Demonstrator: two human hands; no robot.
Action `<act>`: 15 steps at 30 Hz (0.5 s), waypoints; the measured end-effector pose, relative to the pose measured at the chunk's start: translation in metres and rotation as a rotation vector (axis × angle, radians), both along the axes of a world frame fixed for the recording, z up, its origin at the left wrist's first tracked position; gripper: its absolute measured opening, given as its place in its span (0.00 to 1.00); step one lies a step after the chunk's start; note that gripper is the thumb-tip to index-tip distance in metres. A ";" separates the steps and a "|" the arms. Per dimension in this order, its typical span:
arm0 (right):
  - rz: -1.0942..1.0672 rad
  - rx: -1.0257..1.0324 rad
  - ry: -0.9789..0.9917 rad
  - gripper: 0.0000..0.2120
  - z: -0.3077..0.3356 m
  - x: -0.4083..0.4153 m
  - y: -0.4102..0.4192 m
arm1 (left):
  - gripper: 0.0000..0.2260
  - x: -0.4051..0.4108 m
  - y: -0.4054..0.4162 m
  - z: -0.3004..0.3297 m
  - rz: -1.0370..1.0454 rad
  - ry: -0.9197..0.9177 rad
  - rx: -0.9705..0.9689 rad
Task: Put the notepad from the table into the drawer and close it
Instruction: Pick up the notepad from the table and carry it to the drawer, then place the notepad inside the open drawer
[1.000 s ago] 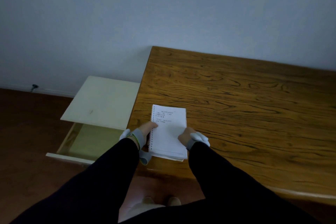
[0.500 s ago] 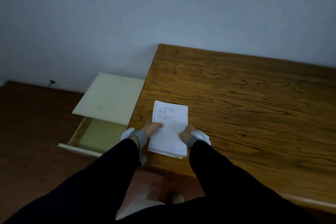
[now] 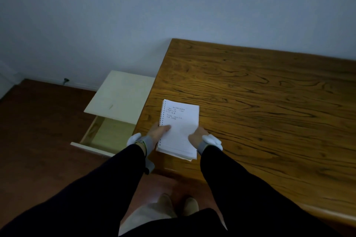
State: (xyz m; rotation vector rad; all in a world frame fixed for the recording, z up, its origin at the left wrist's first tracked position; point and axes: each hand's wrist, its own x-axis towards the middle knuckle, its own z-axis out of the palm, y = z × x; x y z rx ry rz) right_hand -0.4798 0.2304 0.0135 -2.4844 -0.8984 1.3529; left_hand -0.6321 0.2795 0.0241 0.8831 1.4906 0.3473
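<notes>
A white spiral-bound notepad (image 3: 180, 127) with a few handwritten lines is held over the near left corner of the wooden table (image 3: 260, 106). My left hand (image 3: 157, 133) grips its left, spiral edge with the thumb on the page. My right hand (image 3: 198, 137) grips its right edge. Both sleeves are black. To the left of the table a pale cabinet has its top drawer (image 3: 105, 136) pulled open; the part of the drawer inside that shows holds nothing.
The cream cabinet top (image 3: 121, 96) stands against the wall, lower than the table. Dark wooden floor (image 3: 38, 140) lies to the left. My feet (image 3: 177, 205) show below, close to the table's front edge.
The view has shifted left, so the table and cabinet sit further right in the frame. Both hands keep their hold on the notepad, which has risen slightly off the table.
</notes>
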 end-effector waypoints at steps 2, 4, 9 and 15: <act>-0.001 0.022 0.012 0.22 0.000 -0.001 0.004 | 0.21 -0.002 -0.003 -0.002 0.029 -0.033 0.016; 0.005 0.063 0.054 0.20 -0.002 -0.005 0.009 | 0.20 -0.008 -0.004 -0.004 0.075 -0.065 0.030; 0.015 0.142 0.165 0.22 0.000 -0.031 0.027 | 0.19 -0.041 0.011 0.000 0.136 -0.149 0.090; 0.010 0.141 0.155 0.31 -0.003 -0.095 0.071 | 0.17 -0.114 0.046 -0.004 0.136 -0.193 0.108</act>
